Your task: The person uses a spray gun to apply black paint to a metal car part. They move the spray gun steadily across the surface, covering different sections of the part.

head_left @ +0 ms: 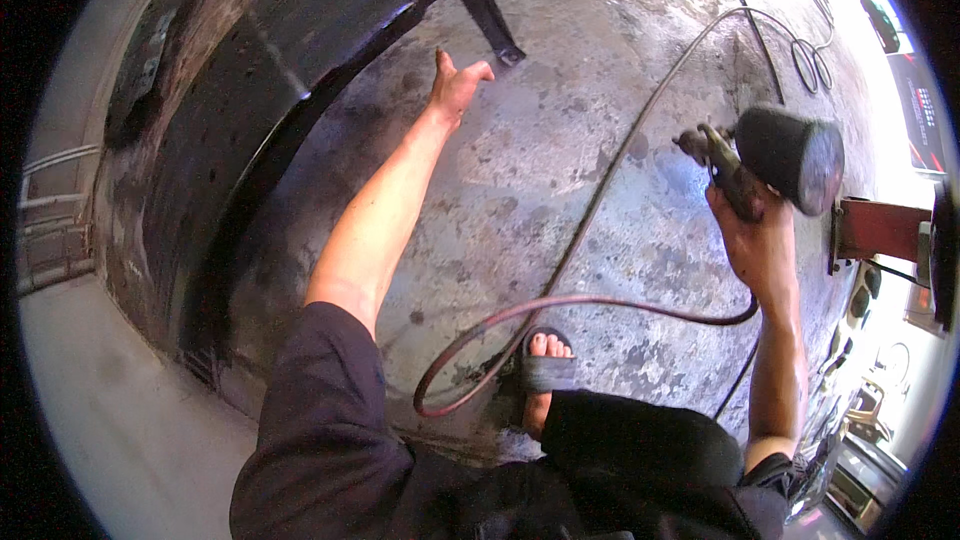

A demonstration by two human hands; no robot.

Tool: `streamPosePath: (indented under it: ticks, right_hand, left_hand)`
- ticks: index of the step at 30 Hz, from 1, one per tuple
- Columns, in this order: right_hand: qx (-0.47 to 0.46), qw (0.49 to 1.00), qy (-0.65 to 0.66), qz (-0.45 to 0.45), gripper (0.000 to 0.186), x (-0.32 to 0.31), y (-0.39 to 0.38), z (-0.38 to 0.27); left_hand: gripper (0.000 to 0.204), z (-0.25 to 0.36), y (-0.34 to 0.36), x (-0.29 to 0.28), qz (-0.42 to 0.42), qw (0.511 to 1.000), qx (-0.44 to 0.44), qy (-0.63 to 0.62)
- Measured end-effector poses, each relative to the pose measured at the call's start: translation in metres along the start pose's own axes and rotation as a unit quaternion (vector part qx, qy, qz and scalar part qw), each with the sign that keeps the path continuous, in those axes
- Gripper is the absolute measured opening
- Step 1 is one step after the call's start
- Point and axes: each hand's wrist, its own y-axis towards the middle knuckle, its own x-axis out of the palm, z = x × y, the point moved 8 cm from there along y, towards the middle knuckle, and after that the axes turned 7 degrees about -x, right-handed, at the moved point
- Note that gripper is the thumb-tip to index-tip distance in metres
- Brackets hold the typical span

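Note:
My right hand (752,245) is wrapped round the grip of a spray gun (738,175), which carries a large dark cup (785,152). The gun's nozzle end faces left, away from my wrist. Out ahead on the left, my left hand (458,92) is held in the air with thumb and a finger apart and nothing visible in it. It is nearest to a long black panel (330,35), shaped like a vehicle body part, and to the black bracket (488,15) reaching down from the panel's far end. I cannot tell whether the hand touches either.
A reddish-brown hose (600,302) loops across the stained concrete floor (540,170) beside my sandalled foot (549,365). It runs on to coils (810,58) at the far right. A red metal piece (880,232) stands right of my right hand. White pipes (55,202) line the left edge.

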Motion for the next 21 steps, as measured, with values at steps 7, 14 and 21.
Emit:
streamPosePath:
  ticks: [7, 14, 21]
  right_hand:
    - [0.101, 0.994, 0.041, 0.016, 0.037, -0.018, -0.036, 0.060]
    - [0.254, 0.962, 0.099, 0.031, 0.033, -0.028, -0.083, 0.113]
    - [0.234, 0.967, 0.068, 0.067, 0.027, -0.036, -0.094, 0.115]
  left_hand:
    - [0.082, 0.026, 0.050, 0.044, 0.007, 0.985, 0.085, -0.149]
    - [0.064, 0.036, 0.047, 0.065, 0.019, 0.953, 0.150, -0.264]
    - [0.058, 0.044, 0.072, 0.097, 0.042, 0.959, 0.103, -0.259]
